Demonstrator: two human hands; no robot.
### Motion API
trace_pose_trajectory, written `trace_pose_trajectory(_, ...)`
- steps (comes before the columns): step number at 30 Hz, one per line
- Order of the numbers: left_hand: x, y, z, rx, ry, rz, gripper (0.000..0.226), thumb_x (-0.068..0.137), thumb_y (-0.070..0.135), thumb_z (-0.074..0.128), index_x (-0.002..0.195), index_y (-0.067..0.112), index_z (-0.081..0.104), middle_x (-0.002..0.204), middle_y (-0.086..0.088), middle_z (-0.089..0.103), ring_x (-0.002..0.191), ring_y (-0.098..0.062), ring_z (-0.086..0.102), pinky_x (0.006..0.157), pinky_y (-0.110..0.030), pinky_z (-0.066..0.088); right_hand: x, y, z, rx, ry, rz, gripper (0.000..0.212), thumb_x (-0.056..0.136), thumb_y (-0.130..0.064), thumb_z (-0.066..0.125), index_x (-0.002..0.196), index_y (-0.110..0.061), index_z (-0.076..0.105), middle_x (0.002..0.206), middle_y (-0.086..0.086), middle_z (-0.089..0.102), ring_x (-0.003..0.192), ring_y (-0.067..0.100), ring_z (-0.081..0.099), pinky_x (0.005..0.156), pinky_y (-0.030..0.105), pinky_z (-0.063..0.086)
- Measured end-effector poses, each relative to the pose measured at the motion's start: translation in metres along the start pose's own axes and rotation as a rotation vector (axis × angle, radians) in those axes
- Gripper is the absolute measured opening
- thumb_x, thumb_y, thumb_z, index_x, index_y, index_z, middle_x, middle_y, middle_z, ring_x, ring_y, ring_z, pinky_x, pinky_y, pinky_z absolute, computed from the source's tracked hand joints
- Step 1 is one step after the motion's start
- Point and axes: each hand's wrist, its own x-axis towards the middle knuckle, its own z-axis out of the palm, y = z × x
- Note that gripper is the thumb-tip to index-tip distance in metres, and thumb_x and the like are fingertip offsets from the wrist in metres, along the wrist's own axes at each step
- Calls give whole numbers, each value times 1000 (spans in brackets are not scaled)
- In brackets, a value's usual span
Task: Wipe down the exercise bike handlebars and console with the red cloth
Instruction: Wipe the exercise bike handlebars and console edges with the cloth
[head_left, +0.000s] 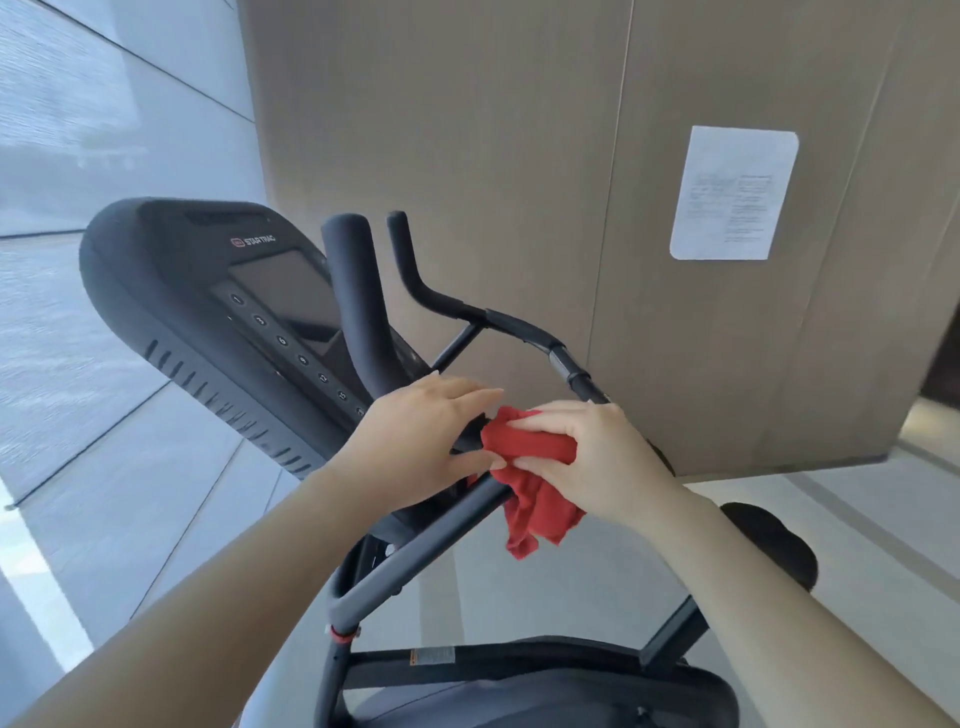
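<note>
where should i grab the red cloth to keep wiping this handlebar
Grip the bunched upper part of the red cloth, coming from above on the right as the right hand does. It wraps the handlebar there; the loose tail hanging below gives no pressure on the bar.

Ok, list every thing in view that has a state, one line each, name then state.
red cloth: bunched, wrapped over the handlebar, tail hanging below.
right hand: closed on the red cloth.
left hand: laid on the handlebar beside the cloth, fingers curled over the bar.
handlebar: gripped at its middle; upright ends free.
console: screen dark, untouched.
paper sheet: stuck flat on the wall.
</note>
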Motion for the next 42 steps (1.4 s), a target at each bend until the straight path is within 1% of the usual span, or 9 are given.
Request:
trace_pose_trajectory(4, -9, -13, 2, 66, 26, 94, 61, 77, 68, 40, 119, 26, 58, 111, 8, 65, 98, -19, 63, 83, -42, 55, -8, 4, 1, -45, 56, -15, 24, 78, -17, 72, 100, -28, 72, 103, -10, 70, 92, 1, 61, 82, 11, 44)
trace_pose_trajectory(8, -11, -37, -10, 245, 166, 185, 42, 63, 38, 80, 99, 19, 71, 93, 1, 70, 83, -20, 68, 87, -46, 51, 13, -6, 8, -69, 46, 41, 27, 79, -22, 70, 105, -26, 71, 105, -11, 69, 95, 0, 61, 83, 6, 42)
trace_pose_trajectory(11, -10, -47, -18, 254, 230, 225, 39, 54, 28, 88, 90, 19, 74, 86, 1, 71, 76, -20, 68, 80, -43, 54, 24, -11, 11, -35, 10, 92, 27, 78, -22, 71, 104, -28, 71, 103, -14, 71, 95, -3, 61, 82, 2, 40)
trace_pose_trajectory(14, -12, -48, -17, 217, 250, 224, 38, 55, 27, 88, 89, 19, 74, 85, 1, 70, 76, -23, 67, 75, -38, 56, 16, -6, 3, -34, -17, 93, 28, 77, -19, 74, 104, -27, 71, 101, -12, 71, 92, -3, 61, 82, 6, 42)
trace_pose_trajectory(17, -12, -48, -15, 211, 279, 219, 38, 54, 26, 88, 89, 18, 74, 85, 1, 70, 76, -22, 68, 82, -45, 52, 11, -6, -3, -41, -24, 62, 20, 77, -16, 73, 94, -27, 74, 91, -10, 71, 84, 0, 62, 77, 16, 46)
trace_pose_trajectory(24, -13, -49, -11, 189, 304, 214, 37, 58, 27, 87, 90, 18, 74, 87, 0, 70, 76, -21, 68, 87, -41, 51, 44, -13, 8, 216, -43, 248, 19, 83, -13, 67, 99, -23, 72, 87, -11, 72, 77, -5, 64, 76, 13, 49)
trace_pose_trajectory(30, -13, -49, -14, 172, 204, 182, 37, 63, 28, 84, 97, 19, 71, 91, 0, 68, 82, -25, 65, 79, -40, 56, 52, -14, -4, 67, -250, 215, 19, 85, -23, 66, 103, -20, 70, 93, -4, 72, 84, 8, 65, 76, 20, 49)
trace_pose_trajectory(35, -14, -42, -18, 231, 217, 156, 37, 60, 28, 85, 94, 21, 72, 91, 3, 68, 80, -21, 67, 90, -43, 48, 36, -1, -23, -33, -264, 128, 21, 76, -21, 75, 95, -31, 72, 87, -15, 72, 82, -6, 63, 74, 11, 48)
trace_pose_trajectory(42, -19, -27, -15, 269, 199, -35, 35, 64, 29, 83, 97, 24, 71, 96, 5, 66, 89, -19, 65, 97, -40, 40, 49, 16, -23, 364, -99, -26, 23, 75, -13, 75, 95, -24, 72, 91, -12, 73, 87, 0, 66, 81, 16, 49)
